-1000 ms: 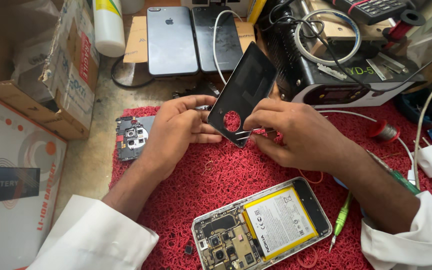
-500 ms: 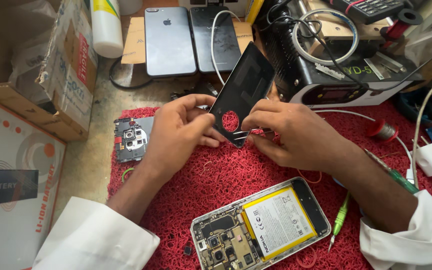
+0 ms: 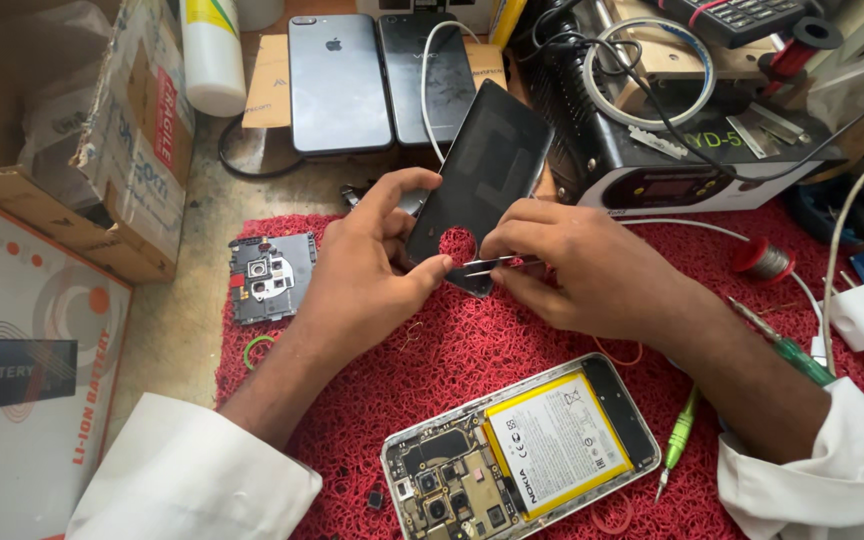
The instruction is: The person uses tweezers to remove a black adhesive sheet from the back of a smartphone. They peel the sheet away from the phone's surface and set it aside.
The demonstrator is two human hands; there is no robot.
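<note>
I am looking down at both hands working over a red looped mat point(image 3: 512, 340). My left hand point(image 3: 362, 275) is gripping the black phone back cover point(image 3: 482, 180) by its lower edge, thumb and fingers closed on it near the round camera cutout, and is holding the cover tilted up off the mat. My right hand point(image 3: 582, 270) is pinching a pair of metal tweezers point(image 3: 492, 263), fingers closed around them, and the tips are touching the cover's lower edge just beside the cutout. Nearer to me, an opened phone point(image 3: 522, 450) is lying face down on the mat, showing its yellow-edged battery and circuit board. A grey camera shield plate point(image 3: 270, 277) is sitting at the mat's left edge, a green screwdriver point(image 3: 680, 435) is lying just right of the opened phone, and two dark phones point(image 3: 382, 80) are resting beyond the cover.
</note>
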